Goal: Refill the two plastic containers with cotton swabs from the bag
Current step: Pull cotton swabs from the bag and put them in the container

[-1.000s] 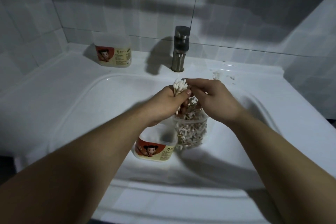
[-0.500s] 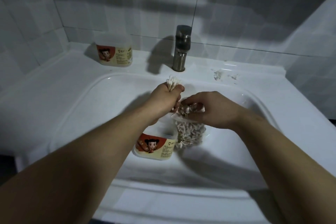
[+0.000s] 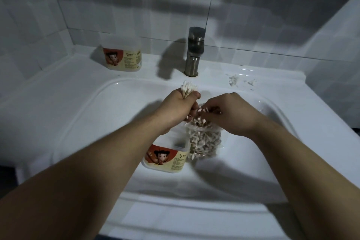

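Note:
My left hand [image 3: 176,110] grips a bundle of cotton swabs [image 3: 188,89], white tips sticking up above the fist. A clear plastic bag [image 3: 204,142] full of swabs stands in the sink basin, and the fingers of my right hand [image 3: 229,115] reach into its open mouth among the swabs. One plastic container [image 3: 167,159] with a red cartoon label sits in the basin right beside the bag, below my left wrist. The second container [image 3: 122,57], same label, stands on the counter at the back left.
A white sink [image 3: 81,126] fills the view, with a steel tap [image 3: 194,50] at the back middle. Small white scraps [image 3: 234,80] lie on the rim right of the tap. Tiled walls close in behind and on both sides.
My right hand dropped from the bundle in my left hand down to the bag's mouth. The left hand kept its swabs, lowered a little, then held still.

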`<action>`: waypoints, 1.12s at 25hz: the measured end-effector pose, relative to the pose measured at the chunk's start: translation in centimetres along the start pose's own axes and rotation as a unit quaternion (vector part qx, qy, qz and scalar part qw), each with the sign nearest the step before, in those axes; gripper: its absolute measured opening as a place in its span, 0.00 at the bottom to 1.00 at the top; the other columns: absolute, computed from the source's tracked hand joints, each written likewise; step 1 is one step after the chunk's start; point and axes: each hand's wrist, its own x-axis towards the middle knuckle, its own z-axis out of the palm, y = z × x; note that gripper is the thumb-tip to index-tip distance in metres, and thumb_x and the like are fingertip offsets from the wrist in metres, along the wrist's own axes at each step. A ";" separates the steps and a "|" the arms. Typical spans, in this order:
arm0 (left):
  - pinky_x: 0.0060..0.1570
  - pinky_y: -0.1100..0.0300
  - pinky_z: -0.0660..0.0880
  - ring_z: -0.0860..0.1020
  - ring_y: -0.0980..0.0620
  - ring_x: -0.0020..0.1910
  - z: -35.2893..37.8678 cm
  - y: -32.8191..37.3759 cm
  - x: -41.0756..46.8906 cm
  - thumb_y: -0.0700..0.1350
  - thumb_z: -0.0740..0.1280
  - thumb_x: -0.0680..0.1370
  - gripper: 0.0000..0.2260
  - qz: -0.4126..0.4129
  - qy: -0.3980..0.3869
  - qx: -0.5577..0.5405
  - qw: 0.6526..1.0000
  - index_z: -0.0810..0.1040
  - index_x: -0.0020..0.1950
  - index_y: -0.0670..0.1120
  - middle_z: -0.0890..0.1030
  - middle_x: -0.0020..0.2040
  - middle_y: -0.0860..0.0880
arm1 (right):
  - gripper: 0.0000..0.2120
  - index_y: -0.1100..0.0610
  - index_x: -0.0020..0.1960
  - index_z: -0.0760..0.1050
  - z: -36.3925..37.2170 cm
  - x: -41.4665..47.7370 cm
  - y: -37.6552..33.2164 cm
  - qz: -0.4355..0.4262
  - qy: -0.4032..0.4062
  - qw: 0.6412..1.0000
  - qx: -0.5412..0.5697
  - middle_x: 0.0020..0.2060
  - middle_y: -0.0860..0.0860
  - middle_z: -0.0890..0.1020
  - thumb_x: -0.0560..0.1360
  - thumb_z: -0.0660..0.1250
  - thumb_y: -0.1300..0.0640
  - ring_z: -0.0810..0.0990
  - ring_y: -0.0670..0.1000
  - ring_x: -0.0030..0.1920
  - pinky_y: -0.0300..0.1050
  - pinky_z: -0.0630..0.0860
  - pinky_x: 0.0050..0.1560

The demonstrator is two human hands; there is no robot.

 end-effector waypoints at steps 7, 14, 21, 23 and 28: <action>0.43 0.56 0.77 0.79 0.53 0.41 -0.3 -0.2 0.2 0.49 0.59 0.86 0.12 0.028 0.046 0.059 0.997 0.79 0.55 0.45 0.80 0.42 0.52 | 0.03 0.53 0.45 0.83 -0.3 0.3 0.7 0.044 0.027 0.998 -0.034 0.38 0.48 0.83 0.77 0.71 0.57 0.80 0.50 0.39 0.43 0.75 0.40; 0.49 0.45 0.84 0.84 0.46 0.55 -0.1 -0.7 0.3 0.53 0.59 0.85 0.15 -0.029 -0.004 0.012 0.999 0.79 0.58 0.43 0.84 0.56 0.42 | 0.23 0.43 0.65 0.79 -1.0 -0.3 0.0 0.033 -0.093 0.994 -0.036 0.49 0.41 0.79 0.72 0.70 0.61 0.77 0.44 0.47 0.28 0.69 0.42; 0.54 0.49 0.83 0.83 0.48 0.57 1.0 0.2 -0.7 0.49 0.58 0.86 0.11 -0.039 -0.043 -0.166 0.984 0.75 0.51 0.46 0.85 0.57 0.46 | 0.14 0.48 0.56 0.85 -1.0 -0.2 0.4 0.028 0.005 0.999 -0.036 0.40 0.43 0.81 0.74 0.71 0.62 0.80 0.45 0.43 0.25 0.67 0.39; 0.52 0.49 0.83 0.84 0.47 0.52 1.0 0.5 -1.0 0.48 0.59 0.86 0.11 -0.041 -0.044 -0.215 0.975 0.74 0.47 0.45 0.86 0.52 0.47 | 0.11 0.49 0.55 0.85 -1.0 -0.1 0.4 0.017 0.022 0.999 -0.035 0.38 0.42 0.79 0.76 0.71 0.60 0.78 0.43 0.39 0.28 0.67 0.38; 0.56 0.41 0.82 0.85 0.44 0.50 0.6 0.2 -0.7 0.49 0.59 0.86 0.11 -0.069 -0.043 -0.240 0.967 0.74 0.48 0.44 0.86 0.52 0.45 | 0.11 0.48 0.57 0.84 -1.0 -0.3 0.3 -0.006 0.009 0.999 -0.044 0.41 0.43 0.81 0.77 0.69 0.57 0.79 0.44 0.41 0.31 0.68 0.41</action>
